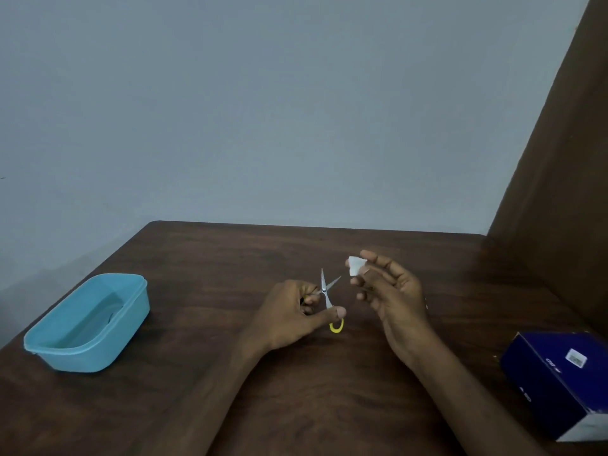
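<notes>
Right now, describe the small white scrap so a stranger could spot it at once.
Start at the brown table, then the right hand raised above its middle. The white scrap is pinched at its fingertips, beside the open scissors: pale and crumpled, not metal.

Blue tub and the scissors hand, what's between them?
Only bare brown table lies between the blue tub and the left hand gripping the scissors, seen in the head view.

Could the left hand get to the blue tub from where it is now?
Probably yes: only bare table lies between the left hand and the blue tub. But its fingers grip the scissors, so it could hardly grasp the tub.
</notes>
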Tool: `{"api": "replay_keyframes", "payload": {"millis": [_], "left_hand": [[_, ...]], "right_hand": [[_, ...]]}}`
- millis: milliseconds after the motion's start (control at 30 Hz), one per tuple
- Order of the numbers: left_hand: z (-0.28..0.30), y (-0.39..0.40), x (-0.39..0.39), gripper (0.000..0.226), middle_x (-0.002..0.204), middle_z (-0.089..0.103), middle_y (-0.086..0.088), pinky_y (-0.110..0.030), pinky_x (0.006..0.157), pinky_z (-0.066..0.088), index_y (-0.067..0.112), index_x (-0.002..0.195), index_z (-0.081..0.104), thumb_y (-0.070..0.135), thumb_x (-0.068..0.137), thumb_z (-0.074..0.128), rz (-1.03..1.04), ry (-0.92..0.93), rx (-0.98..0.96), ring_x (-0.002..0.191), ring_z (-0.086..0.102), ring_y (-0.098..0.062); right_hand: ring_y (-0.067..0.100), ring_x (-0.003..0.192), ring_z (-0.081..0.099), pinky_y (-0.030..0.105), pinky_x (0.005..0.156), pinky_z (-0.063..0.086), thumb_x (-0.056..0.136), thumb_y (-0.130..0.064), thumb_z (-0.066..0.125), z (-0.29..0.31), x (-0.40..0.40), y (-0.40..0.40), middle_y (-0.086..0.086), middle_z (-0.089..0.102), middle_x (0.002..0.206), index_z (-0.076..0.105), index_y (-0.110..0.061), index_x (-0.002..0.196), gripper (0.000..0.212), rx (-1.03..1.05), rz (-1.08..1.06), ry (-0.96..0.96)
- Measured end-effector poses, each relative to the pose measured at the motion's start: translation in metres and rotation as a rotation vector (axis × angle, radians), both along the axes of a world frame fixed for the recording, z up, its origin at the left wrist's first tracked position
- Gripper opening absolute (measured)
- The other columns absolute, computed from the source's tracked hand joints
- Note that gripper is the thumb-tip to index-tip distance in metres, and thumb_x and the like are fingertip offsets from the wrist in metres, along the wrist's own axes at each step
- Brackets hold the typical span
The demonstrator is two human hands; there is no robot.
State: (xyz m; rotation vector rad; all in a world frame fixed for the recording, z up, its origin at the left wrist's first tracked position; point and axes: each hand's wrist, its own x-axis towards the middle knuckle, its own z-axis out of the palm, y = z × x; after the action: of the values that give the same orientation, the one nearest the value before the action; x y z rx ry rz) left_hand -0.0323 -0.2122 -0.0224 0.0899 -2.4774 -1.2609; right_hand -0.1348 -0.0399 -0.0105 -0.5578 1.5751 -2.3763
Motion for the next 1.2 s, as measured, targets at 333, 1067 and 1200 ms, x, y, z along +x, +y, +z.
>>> {"api": "replay_keyframes", "payload": {"millis": [333, 1067, 1200], "left_hand": [[0.007, -0.001, 0.004, 0.075, 0.057, 0.027, 0.0, -0.032, 0.054, 0.025, 0.014, 0.061, 0.024, 0.046, 0.082, 0.089, -0.135, -0.032, 0.088, 0.054, 0.024, -0.015], [0.015, 0.006, 0.009, 0.075, 0.053, 0.026, 0.01, -0.029, 0.053, 0.024, 0.02, 0.059, 0.021, 0.037, 0.087, 0.089, -0.119, -0.087, 0.05, 0.053, 0.022, -0.014], [0.016, 0.007, 0.009, 0.032, 0.054, 0.024, 0.015, -0.031, 0.06, 0.028, 0.023, 0.069, 0.063, 0.03, 0.092, 0.085, -0.172, -0.054, 0.034, 0.057, 0.028, -0.015]], "right_hand": [[0.025, 0.083, 0.078, 0.035, 0.078, 0.062, 0.096, 0.006, 0.069, -0.015, 0.002, -0.004, 0.018, 0.081, 0.093, 0.077, -0.005, 0.1, 0.015, 0.262, 0.168, 0.167], [0.02, 0.098, 0.077, 0.043, 0.084, 0.053, 0.099, -0.041, 0.054, -0.002, -0.002, 0.004, 0.006, 0.084, 0.105, 0.088, -0.021, 0.087, 0.041, 0.223, 0.051, 0.275], [0.019, 0.094, 0.074, 0.039, 0.081, 0.049, 0.1, -0.033, 0.053, 0.0, 0.01, 0.003, 0.011, 0.083, 0.109, 0.087, -0.014, 0.088, 0.041, 0.184, 0.198, 0.262]]}}
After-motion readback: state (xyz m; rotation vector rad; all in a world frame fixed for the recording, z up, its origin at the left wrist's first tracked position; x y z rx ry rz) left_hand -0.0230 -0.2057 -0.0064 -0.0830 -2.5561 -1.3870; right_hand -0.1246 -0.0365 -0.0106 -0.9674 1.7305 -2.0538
